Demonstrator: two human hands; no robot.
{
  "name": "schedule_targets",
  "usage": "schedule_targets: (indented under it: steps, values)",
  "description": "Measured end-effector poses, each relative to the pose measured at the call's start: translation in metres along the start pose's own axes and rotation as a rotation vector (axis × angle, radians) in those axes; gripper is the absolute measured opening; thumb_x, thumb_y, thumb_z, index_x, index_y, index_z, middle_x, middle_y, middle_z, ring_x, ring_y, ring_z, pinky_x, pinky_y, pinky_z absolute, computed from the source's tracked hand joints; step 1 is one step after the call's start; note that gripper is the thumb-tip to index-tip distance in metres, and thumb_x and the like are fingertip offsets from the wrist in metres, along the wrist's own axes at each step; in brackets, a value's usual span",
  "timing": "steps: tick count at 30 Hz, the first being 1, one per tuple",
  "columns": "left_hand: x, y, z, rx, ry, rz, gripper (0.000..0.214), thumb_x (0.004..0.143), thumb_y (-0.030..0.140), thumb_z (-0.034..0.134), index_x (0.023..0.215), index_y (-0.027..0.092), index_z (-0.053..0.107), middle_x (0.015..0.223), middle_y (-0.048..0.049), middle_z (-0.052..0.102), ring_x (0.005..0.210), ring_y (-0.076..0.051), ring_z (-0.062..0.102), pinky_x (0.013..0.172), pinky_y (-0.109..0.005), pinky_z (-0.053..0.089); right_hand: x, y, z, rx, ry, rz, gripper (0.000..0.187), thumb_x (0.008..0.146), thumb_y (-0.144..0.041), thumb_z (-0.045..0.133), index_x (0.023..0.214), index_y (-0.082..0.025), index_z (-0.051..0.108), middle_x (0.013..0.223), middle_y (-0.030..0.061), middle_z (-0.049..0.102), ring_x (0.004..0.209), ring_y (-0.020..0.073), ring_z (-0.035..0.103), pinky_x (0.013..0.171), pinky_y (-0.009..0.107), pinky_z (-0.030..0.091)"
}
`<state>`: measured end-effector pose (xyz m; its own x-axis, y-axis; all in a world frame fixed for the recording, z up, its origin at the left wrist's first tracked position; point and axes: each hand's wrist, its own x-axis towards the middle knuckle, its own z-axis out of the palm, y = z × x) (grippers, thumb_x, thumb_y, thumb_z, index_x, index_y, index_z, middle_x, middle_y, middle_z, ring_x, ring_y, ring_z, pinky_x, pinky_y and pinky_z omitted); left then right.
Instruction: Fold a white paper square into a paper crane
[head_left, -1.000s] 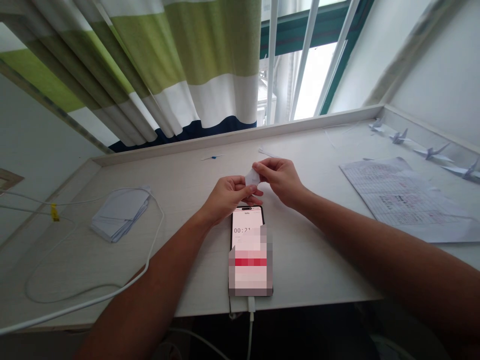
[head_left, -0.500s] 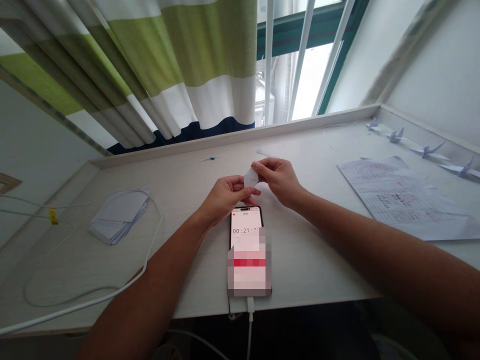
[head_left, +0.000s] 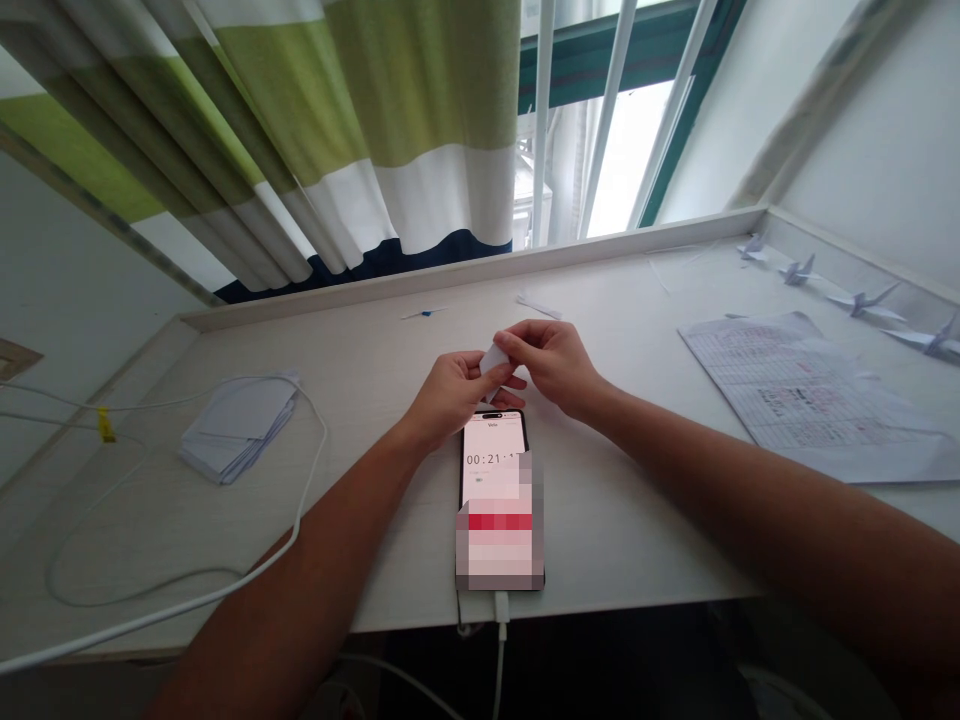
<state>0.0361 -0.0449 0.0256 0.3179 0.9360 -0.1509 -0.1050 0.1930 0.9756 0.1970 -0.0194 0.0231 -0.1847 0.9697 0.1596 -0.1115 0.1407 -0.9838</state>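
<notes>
**Paper piece [head_left: 493, 358]: two-point hold beyond the phone [head_left: 495, 440]**

Left: A paper stack [head_left: 236, 425] lies flat on the desk [head_left: 637, 500], its sheets slightly out of line. This position presumably keeps it within reach yet outside the working area. A white cable [head_left: 313, 480] loops past the stack and crosses the view of the left forearm [head_left: 367, 470]; its slack looks unarranged.

Centre: The left hand [head_left: 446, 395] grips the lower part of the paper piece, thumb on the near face. This likely serves as the steady support. The piece sits between both hands, just past the phone's top edge. The phone lies face up with its readout upright to the person, probably for checking at a glance.

Right: The right hand [head_left: 551, 365] pinches the upper edge of the piece between thumb and finger, a grip suited to fine control. Farther right, printed sheets [head_left: 802, 410] lie flat. Beyond them, folded paper figures [head_left: 799, 271] line the raised edge, apparently parked clear of the arms.
</notes>
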Motion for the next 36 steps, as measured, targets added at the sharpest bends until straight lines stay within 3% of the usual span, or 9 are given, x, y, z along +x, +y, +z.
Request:
schedule_targets:
  steps: [9,14,16,22,33,36]
  values:
    - [0.0018,-0.0047,-0.0051,-0.06,-0.067,0.006,0.038,0.082,0.041,0.086,0.099,0.01,0.073,0.091,-0.0132,0.082,0.073,-0.021,0.078,0.073,-0.033,0.063,0.0011,0.0015,-0.0007,0.006,-0.001,-0.013,0.044,0.075,-0.056,0.086,0.076,-0.015,0.073,0.068,0.003,0.067,0.063,0.014,0.057,0.057,0.028,0.046]
    - [0.0011,-0.001,-0.0007,-0.065,-0.045,-0.019,0.053,0.089,0.061,0.073,0.099,0.008,0.073,0.092,-0.0162,0.081,0.071,-0.023,0.078,0.068,-0.033,0.062,0.0023,0.0028,-0.0031,0.007,0.019,-0.004,0.038,0.077,-0.051,0.085,0.078,-0.014,0.074,0.072,0.0035,0.069,0.063,0.0136,0.057,0.056,0.027,0.045]
    - [0.0005,0.0006,0.0002,-0.048,-0.034,0.003,0.055,0.087,0.062,0.074,0.098,0.008,0.073,0.092,-0.0163,0.081,0.071,-0.022,0.078,0.068,-0.032,0.061,0.0023,0.003,-0.0032,0.014,0.026,-0.006,0.037,0.076,-0.05,0.085,0.079,-0.014,0.075,0.073,0.0039,0.071,0.065,0.0141,0.059,0.057,0.027,0.046]
    - [0.0,-0.0001,-0.0028,-0.004,-0.019,0.043,0.042,0.076,0.041,0.091,0.096,0.009,0.074,0.09,-0.0135,0.081,0.073,-0.02,0.077,0.072,-0.032,0.06,0.0018,0.0035,-0.0024,0.013,0.023,-0.034,0.04,0.074,-0.053,0.088,0.077,-0.015,0.076,0.076,0.0048,0.072,0.069,0.0154,0.061,0.063,0.029,0.05]
    - [-0.0002,0.0019,-0.0037,-0.028,-0.011,0.055,0.038,0.076,0.04,0.09,0.093,0.01,0.074,0.081,-0.0106,0.08,0.073,-0.021,0.077,0.074,-0.034,0.059,0.0018,-0.0009,-0.0033,0.027,-0.042,-0.078,0.041,0.076,-0.055,0.086,0.078,-0.016,0.076,0.074,0.0028,0.07,0.068,0.0152,0.061,0.069,0.032,0.054]
    - [-0.0005,0.0024,-0.0043,-0.018,-0.013,0.07,0.044,0.073,0.045,0.092,0.092,0.01,0.073,0.081,-0.0109,0.08,0.073,-0.022,0.078,0.073,-0.034,0.059,0.0013,-0.0003,-0.0062,-0.002,-0.114,-0.067,0.044,0.083,-0.06,0.079,0.079,-0.016,0.075,0.075,0.0038,0.071,0.07,0.0161,0.063,0.072,0.033,0.056]
